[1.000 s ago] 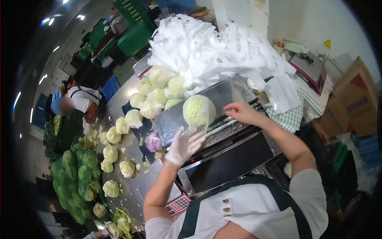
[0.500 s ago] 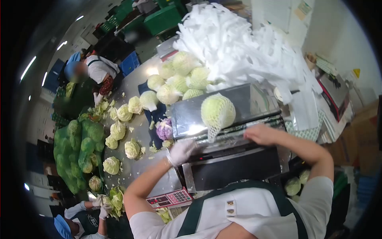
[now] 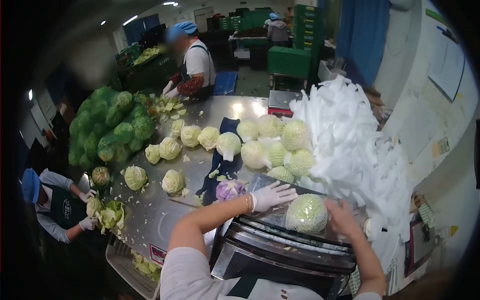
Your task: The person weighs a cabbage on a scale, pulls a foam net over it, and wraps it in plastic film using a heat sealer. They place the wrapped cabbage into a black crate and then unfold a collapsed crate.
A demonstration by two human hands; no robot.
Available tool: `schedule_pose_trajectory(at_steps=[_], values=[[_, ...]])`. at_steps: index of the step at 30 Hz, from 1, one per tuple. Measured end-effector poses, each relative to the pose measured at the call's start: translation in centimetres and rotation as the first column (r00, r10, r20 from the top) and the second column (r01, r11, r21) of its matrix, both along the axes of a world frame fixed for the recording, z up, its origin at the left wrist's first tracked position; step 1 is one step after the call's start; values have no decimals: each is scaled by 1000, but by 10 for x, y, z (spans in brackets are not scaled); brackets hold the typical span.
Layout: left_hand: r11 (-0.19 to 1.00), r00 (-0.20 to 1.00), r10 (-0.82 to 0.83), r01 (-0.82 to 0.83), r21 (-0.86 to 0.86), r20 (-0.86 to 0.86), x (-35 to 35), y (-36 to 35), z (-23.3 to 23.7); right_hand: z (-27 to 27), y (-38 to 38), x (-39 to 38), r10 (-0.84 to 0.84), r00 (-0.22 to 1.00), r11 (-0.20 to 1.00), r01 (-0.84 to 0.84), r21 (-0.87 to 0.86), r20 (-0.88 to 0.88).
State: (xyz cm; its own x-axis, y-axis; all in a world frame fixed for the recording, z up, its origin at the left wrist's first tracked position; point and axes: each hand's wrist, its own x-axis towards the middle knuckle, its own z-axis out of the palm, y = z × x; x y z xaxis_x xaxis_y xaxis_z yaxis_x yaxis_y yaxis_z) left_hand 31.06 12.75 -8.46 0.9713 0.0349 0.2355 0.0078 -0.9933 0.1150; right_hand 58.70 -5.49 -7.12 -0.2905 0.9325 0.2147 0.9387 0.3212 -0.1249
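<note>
A pale green cabbage (image 3: 306, 213) in white foam netting sits on the metal top of a wrapping machine (image 3: 285, 245), with shiny clear film over it. My left hand (image 3: 272, 196), in a white glove, lies to its left with fingers stretched out and apart over the film-covered surface. On the other side, my bare right hand (image 3: 341, 217) is close against the cabbage, its fingers smeared by motion. A purple cabbage (image 3: 230, 190) rests on the table just left of my gloved hand.
Netted cabbages (image 3: 270, 145) cluster behind the machine, beside a heap of white foam nets (image 3: 350, 135). Trimmed cabbages (image 3: 172, 182) and leaf scraps dot the steel table (image 3: 150, 210). Green mesh sacks (image 3: 110, 125) lie left. Two co-workers (image 3: 200, 62) (image 3: 55, 205) handle leaves at the table's edge.
My view has tilted up and turned. Both hands have moved from the machine's front edge to either side of the cabbage, and film now covers it. My left hand's fingers have spread.
</note>
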Motion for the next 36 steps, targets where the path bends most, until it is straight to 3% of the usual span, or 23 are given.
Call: schedule_pose_trajectory(at_steps=[4,6,8,9,11,13,14,15,16,17,18,19,20,21,22,23,25,26,28,30,31,33,36], values=[[822,996,71,-31,-568,49,20,-37,15,-12,4,-32,-37,930,989,-18,-145,-367],[758,994,49,29,-651,101,6,-52,28,0,-11,-43,-193,788,955,15,-296,-585],[602,981,-5,160,-782,196,-5,-69,35,7,-34,-53,-94,750,973,-69,-220,-654],[511,989,-60,149,-847,138,-16,-78,38,11,-52,-64,-46,722,976,-114,-185,-690],[446,992,-125,55,-893,-1,-41,-111,42,36,-92,-93,-228,696,888,-139,-439,-681],[200,985,-106,152,-968,133,-61,-150,8,-29,-137,-104,-263,433,856,-308,-416,-862],[-45,988,-115,-112,-993,-106,-77,-168,-9,-27,-159,-122,-411,167,810,-385,-443,-896],[-279,929,-182,-363,-889,-322,-94,-185,-24,-27,-174,-132,-545,2,759,-424,-494,-839],[-449,910,-197,-414,-791,-365,-110,-204,-38,-28,-190,-141,-655,-168,714,-456,-532,-736],[-603,890,-221,-446,-661,-399,-125,-218,-46,-32,-202,-143,-748,-233,650,-450,-613,-622],[-625,908,-197,-407,-666,-370,-137,-219,-25,-38,-215,-143,-820,-297,572,-448,-687,-489],[-827,902,-150,-339,-448,-404,-156,-222,-58,-48,-233,-138,-821,-466,564,-574,-593,-330],[-761,912,-148,-352,-545,-383,-167,-226,-57,-59,-250,-133,-805,-580,556,-670,-491,-120],[-686,918,-152,-365,-630,-366,-175,-229,-52,-73,-262,-124,-807,-452,587,-539,-604,-381],[-45,942,55,-329,-943,-331,-182,-237,-20,-90,-272,-116,-767,-254,639,-386,-666,-589],[352,953,193,-288,-891,-232,-184,-245,-5,-109,-281,-108,-693,-11,704,-227,-673,-721],[732,949,215,-312,-606,-230,-196,-248,0,-130,-297,-101,-469,516,849,40,-527,-717],[580,894,281,-448,-680,-349,-203,-250,-7,-94,-284,-128,-500,338,863,114,-492,-798],[218,871,354,-430,-876,-340,-208,-253,9,-52,-249,-173,-416,-145,885,162,-436,-898],[-88,797,515,-317,-944,-315,-217,-249,4,-34,-224,-193,-264,-610,909,102,-404,-748],[-208,733,615,-204,-957,-290,-222,-243,3,-33,-227,-194,-377,-662,867,-7,-497,-648],[-448,616,558,-340,-827,-556,-254,-227,-13,-35,-235,-189,-576,-709,736,-233,-635,-407],[-255,546,299,-745,-617,-783,-271,-245,-81,-84,-265,-178,-650,-733,648,-395,-651,-203]])
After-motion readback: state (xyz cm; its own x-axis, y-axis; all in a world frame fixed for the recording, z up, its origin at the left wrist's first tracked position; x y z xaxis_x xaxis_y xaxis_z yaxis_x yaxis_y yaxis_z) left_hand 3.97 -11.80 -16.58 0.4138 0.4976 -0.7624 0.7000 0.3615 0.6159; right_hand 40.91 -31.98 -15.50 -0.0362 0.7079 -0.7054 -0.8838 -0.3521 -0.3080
